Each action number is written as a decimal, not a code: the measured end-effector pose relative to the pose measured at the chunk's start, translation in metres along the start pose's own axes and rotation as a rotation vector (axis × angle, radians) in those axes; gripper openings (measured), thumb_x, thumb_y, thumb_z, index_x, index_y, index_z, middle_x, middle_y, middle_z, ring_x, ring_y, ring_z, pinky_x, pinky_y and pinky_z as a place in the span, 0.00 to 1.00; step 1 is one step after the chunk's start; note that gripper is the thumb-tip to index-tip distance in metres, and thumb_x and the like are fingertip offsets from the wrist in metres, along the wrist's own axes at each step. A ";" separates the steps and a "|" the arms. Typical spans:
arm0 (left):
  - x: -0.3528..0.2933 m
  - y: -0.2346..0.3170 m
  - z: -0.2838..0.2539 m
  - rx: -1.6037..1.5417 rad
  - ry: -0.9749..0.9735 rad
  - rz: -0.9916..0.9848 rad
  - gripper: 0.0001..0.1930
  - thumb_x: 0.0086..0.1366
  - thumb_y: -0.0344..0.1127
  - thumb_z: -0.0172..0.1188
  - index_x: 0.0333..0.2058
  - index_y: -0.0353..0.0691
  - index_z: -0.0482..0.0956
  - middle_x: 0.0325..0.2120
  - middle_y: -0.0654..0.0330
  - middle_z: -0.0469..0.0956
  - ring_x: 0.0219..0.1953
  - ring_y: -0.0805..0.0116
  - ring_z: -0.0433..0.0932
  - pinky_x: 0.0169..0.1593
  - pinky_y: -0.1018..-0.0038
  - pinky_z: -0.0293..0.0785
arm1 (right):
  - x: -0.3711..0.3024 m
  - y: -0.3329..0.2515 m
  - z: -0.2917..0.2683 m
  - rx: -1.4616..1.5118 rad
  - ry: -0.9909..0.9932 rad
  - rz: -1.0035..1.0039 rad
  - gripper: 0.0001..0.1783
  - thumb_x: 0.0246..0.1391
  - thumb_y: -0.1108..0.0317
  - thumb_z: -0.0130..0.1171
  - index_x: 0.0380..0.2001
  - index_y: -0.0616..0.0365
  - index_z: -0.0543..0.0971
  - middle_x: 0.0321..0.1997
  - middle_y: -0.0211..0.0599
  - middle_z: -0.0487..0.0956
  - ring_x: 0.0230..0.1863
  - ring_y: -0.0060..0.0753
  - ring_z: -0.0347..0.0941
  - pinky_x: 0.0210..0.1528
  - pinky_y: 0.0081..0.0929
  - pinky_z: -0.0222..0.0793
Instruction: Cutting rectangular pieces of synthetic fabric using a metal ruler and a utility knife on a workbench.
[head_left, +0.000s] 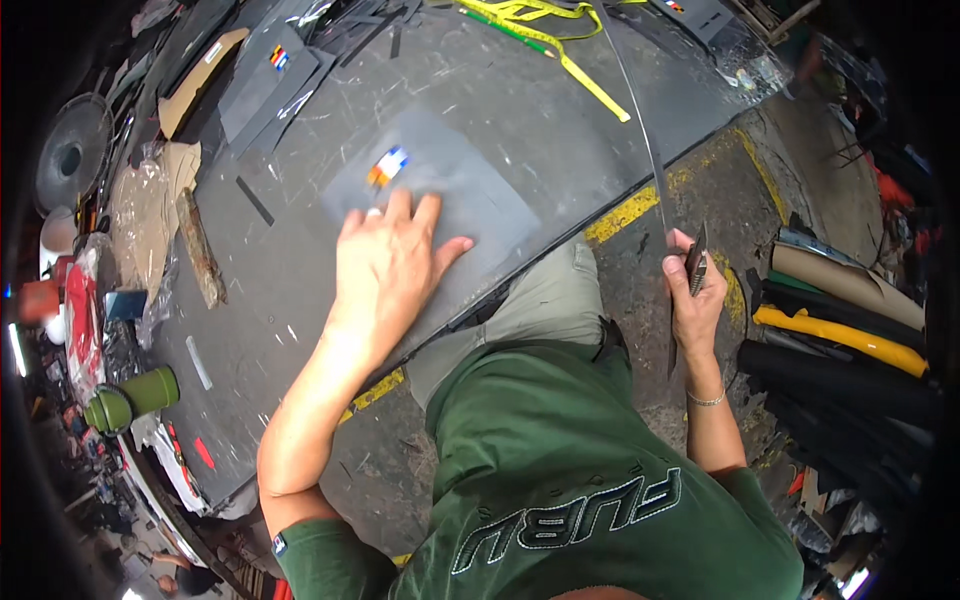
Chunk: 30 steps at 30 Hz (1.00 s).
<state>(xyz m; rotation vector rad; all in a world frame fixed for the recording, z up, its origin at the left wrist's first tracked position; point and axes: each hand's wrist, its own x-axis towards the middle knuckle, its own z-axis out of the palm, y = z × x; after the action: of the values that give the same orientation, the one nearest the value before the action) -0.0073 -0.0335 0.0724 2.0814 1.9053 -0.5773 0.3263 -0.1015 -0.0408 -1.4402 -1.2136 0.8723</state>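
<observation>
My left hand (388, 250) lies with fingers spread on a grey sheet (485, 195), just below a small multicoloured label (388, 166). The sheet looks slightly blurred on the dark worktable. My right hand (698, 305) is off the table's edge, closed around a long thin metal straightedge (640, 110) and a dark cutter-like knife (698, 262). The straightedge stretches from the far side of the table back past my right wrist. Whether the knife's blade is out cannot be made out.
A yellow tape measure (595, 88) and a green pencil (508, 32) lie at the far side. More grey sheets (262, 95) are stacked far left, near a wooden stick (200, 248). A green bottle (135, 398) stands at the left edge. Material rolls (845, 335) lie at right.
</observation>
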 end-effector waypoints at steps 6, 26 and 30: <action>0.052 -0.054 0.066 -0.106 0.539 0.450 0.36 0.68 0.64 0.58 0.69 0.54 0.69 0.73 0.53 0.61 0.75 0.47 0.57 0.74 0.46 0.56 | -0.001 -0.008 0.015 -0.133 -0.051 -0.084 0.23 0.61 0.64 0.71 0.55 0.65 0.82 0.39 0.27 0.83 0.41 0.18 0.75 0.48 0.21 0.71; -0.044 -0.110 0.087 -0.443 0.390 0.181 0.47 0.62 0.58 0.69 0.74 0.44 0.61 0.77 0.53 0.54 0.79 0.51 0.47 0.80 0.52 0.42 | 0.041 -0.034 -0.016 -0.761 -0.254 -0.268 0.13 0.67 0.69 0.62 0.51 0.63 0.81 0.43 0.47 0.84 0.41 0.38 0.81 0.48 0.30 0.74; -0.041 -0.107 0.098 -0.354 0.396 0.156 0.47 0.60 0.60 0.69 0.73 0.49 0.64 0.77 0.55 0.54 0.79 0.50 0.47 0.79 0.50 0.41 | 0.035 -0.035 -0.012 -0.764 -0.345 0.171 0.10 0.68 0.65 0.63 0.40 0.63 0.80 0.27 0.30 0.74 0.32 0.19 0.65 0.36 0.23 0.66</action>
<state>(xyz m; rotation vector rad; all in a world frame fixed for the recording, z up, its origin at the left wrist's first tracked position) -0.1274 -0.1028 0.0121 2.1869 1.8395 0.2122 0.3370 -0.0713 -0.0012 -2.0769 -1.8272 0.8293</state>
